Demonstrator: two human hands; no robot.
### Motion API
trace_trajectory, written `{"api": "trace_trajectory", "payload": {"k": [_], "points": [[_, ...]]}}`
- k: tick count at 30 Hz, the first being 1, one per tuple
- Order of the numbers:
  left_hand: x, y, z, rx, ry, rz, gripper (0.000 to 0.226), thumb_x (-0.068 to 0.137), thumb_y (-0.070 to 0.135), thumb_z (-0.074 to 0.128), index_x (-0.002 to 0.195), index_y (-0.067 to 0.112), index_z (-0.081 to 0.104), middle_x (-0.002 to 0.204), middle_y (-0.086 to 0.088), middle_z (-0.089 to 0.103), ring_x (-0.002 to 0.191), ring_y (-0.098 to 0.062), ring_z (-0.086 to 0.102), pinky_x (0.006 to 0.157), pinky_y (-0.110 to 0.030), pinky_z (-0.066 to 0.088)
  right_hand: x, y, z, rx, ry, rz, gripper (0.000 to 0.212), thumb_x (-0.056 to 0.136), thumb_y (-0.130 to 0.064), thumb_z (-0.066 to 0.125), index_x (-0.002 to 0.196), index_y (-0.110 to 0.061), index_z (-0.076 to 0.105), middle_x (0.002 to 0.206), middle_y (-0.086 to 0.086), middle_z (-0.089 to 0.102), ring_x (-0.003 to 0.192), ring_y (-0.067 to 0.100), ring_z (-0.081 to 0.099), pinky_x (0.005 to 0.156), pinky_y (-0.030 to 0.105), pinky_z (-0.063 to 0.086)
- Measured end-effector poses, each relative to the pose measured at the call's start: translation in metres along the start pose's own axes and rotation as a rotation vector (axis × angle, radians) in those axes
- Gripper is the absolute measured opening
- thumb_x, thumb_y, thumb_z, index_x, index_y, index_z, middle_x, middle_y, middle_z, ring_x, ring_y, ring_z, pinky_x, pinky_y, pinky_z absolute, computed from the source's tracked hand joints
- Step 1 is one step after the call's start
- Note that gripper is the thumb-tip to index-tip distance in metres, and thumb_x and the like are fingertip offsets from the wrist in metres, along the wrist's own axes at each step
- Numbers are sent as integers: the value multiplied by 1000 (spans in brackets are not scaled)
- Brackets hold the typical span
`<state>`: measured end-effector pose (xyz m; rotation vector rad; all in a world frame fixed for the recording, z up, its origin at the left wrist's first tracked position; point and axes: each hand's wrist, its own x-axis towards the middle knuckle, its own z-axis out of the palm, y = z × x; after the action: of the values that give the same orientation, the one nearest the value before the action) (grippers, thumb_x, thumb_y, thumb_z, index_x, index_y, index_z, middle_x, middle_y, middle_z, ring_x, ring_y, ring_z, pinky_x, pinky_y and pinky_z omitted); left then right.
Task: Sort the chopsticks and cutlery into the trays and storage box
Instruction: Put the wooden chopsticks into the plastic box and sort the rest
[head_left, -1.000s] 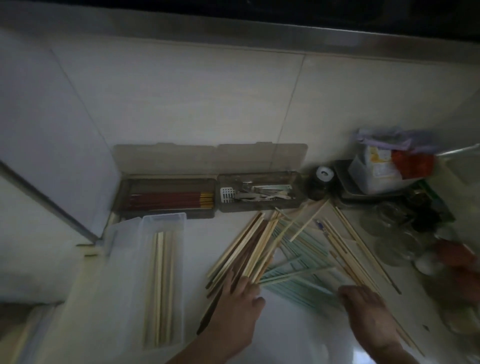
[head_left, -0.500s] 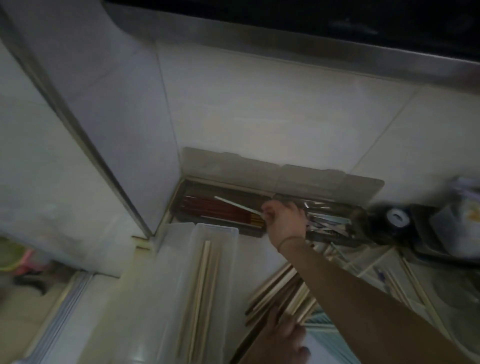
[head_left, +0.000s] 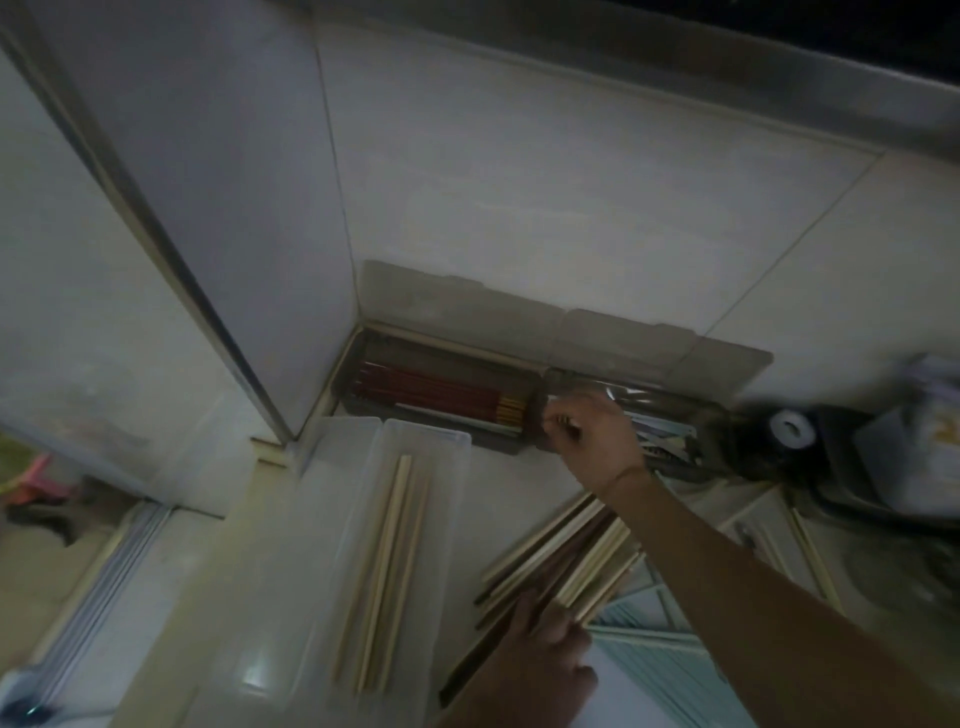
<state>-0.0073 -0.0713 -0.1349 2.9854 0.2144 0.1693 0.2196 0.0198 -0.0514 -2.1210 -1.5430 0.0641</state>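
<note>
Logging what I see from the head camera, item by item. Right hand (head_left: 589, 434): arm stretched forward, fingers curled at the seam between two dark trays by the wall; I cannot tell whether it grips anything. Left tray (head_left: 441, 402), just left of that hand: red chopsticks (head_left: 426, 391) with yellow ends, lying lengthwise, and a pale stick along its near edge. Right tray (head_left: 675, 415), partly under and right of the same hand: metal cutlery (head_left: 660, 434), blurred. Both lids stand open against the tiled wall. Left hand (head_left: 535, 660): low in view, fingers spread and resting on the near ends of a loose pile of pale and dark chopsticks (head_left: 561, 561) on the counter; not clenched round them. Pale green chopsticks (head_left: 660, 649), to the right of the left hand, under the right forearm. Clear storage box (head_left: 395, 441), left of both hands: a few pale wooden chopsticks (head_left: 387, 566) lying lengthwise inside.
</note>
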Motion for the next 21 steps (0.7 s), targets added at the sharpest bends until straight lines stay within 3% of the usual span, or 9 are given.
{"api": "trace_trajectory", "payload": {"k": [1, 4, 5, 7, 10, 17, 21], "points": [[5, -4, -4, 46, 155, -60, 16, 81, 41, 57, 75, 27, 61, 92, 6, 60, 100, -20, 61, 93, -54, 51, -20, 10, -11, -5, 47, 42, 6, 79, -16, 66, 81, -17, 72, 84, 0, 70, 86, 19, 59, 79, 28, 47], [12, 1, -10, 65, -32, -17, 20, 79, 42, 51, 76, 28, 64, 96, 6, 64, 104, -21, 60, 93, -55, 51, -98, 36, -41, -81, 136, 146, 16, 83, -27, 60, 81, -16, 72, 84, 1, 69, 81, 20, 59, 75, 27, 44], [14, 6, -10, 28, 13, 19, 21, 78, 43, 49, 77, 28, 65, 98, 6, 64, 105, -21, 59, 93, -55, 51, -126, 41, -47, -111, 138, 127, 21, 83, -29, 57, 81, -15, 72, 84, 0, 69, 80, 20, 59, 72, 27, 45], [10, -2, -2, -64, 28, 9, 23, 75, 42, 48, 79, 29, 66, 100, 5, 62, 105, -21, 58, 92, -55, 52, -177, 46, -51, -166, 77, 58, 20, 83, -31, 57, 82, -18, 73, 87, -3, 69, 82, 20, 58, 71, 27, 45], [7, 1, -9, -12, -7, 26, 23, 72, 40, 47, 82, 29, 64, 105, 4, 60, 110, -23, 54, 92, -53, 52, -226, 52, -43, -228, -59, -26, 19, 81, -35, 56, 83, -26, 72, 94, -6, 68, 91, 21, 57, 73, 27, 49], [4, -2, -13, -99, -41, 46, 35, 60, 41, 45, 88, 32, 64, 110, 12, 57, 112, -18, 51, 93, -45, 52, -249, 48, -23, -233, -47, 24, 17, 81, -38, 55, 79, -29, 70, 89, -9, 63, 86, 21, 54, 65, 33, 50], [2, -4, -16, -100, -53, 50, 34, 54, 42, 63, 86, 31, 67, 108, 12, 59, 114, -19, 47, 94, -45, 51, -254, 55, -23, -222, -66, 111, 6, 74, -33, 63, 80, -30, 63, 84, -10, 63, 83, 19, 53, 64, 32, 50]]}}
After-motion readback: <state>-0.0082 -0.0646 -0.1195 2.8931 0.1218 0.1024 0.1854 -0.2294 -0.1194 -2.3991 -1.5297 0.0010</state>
